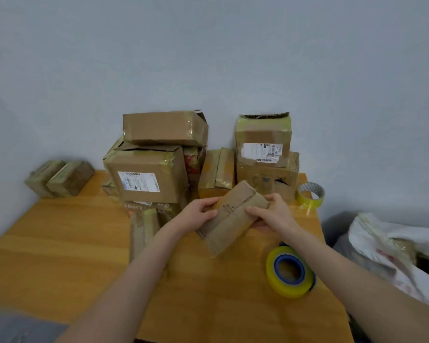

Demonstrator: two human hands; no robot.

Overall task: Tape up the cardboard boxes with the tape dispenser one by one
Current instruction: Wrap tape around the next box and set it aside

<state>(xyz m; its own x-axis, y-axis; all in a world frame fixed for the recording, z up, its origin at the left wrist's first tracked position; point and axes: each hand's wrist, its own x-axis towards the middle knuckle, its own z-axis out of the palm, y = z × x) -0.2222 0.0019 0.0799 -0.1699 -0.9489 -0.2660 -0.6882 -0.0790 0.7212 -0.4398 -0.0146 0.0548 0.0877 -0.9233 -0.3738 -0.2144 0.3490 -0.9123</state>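
Both hands grip one small cardboard box [229, 219] above the table [60, 243]: left hand [198, 215] and right hand [270, 214] curled round its ends. Tape dispenser [290, 272] lies untouched nearby (right side). Likely positioning step; next, free a hand for tape.

We are looking through one wide-angle camera worn on the head, facing forward and down, sitting close above the table [60, 243], with the wall [208, 58] filling the upper half behind it.
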